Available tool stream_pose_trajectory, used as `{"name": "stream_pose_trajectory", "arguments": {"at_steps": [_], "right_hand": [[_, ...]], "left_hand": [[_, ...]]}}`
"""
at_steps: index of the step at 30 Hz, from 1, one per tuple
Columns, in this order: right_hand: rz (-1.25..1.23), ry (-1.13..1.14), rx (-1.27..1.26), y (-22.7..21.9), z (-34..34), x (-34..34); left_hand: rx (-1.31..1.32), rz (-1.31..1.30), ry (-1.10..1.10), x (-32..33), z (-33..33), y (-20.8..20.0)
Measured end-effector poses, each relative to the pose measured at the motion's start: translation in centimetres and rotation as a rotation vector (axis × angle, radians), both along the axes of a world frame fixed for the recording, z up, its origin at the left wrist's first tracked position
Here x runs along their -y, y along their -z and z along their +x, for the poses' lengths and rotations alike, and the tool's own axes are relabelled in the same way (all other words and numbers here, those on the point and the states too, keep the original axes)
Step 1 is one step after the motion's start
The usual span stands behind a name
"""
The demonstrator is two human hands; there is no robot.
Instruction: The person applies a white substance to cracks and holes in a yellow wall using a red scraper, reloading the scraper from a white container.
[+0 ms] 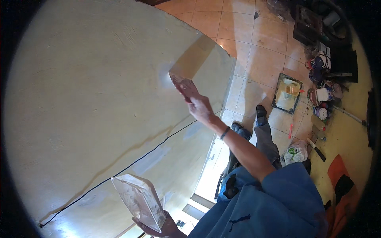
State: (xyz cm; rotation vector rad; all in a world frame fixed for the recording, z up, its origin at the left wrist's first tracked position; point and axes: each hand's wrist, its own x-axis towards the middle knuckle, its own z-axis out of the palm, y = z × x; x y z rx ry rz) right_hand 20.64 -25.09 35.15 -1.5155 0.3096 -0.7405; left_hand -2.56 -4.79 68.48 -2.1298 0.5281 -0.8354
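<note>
My right hand (201, 109) grips a reddish putty scraper (184, 87) by its near end. The scraper's far edge meets the yellowish wall (99, 91) at a pale patch, and a shadow spreads beyond it. Low in the view, my left hand (158, 230) supports a clear plastic tub (141, 200) from beneath, fingers around its lower end. The tub is tilted, with whitish filler smeared inside. A dark cable (154, 145) runs across the wall between my hands. Paler patches show on the wall below the cable.
On the tiled floor (262, 59) lies a black-rimmed paint tray (274, 104) with a brush in it. Several paint cans (320, 113), a hammer (317, 151) and a plastic bag (295, 152) sit to the right. Orange cloth (339, 206) is at lower right.
</note>
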Motion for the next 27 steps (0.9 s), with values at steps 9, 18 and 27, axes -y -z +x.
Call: {"name": "stream_pose_trajectory", "arguments": {"at_steps": [9,18,27], "right_hand": [[-0.054,-0.001,-0.190,-1.8,2.3,2.3],[0.182,-0.156,0.172,-5.7,-1.5,5.8],[-0.007,-0.177,-0.008,-4.7,0.9,4.5]], "left_hand": [[0.019,-0.306,-0.087,-3.6,-0.8,1.6],[0.023,-0.356,-0.066,-4.2,-1.0,1.9],[0.014,-0.428,-0.224,-3.4,-1.6,1.6]]}}
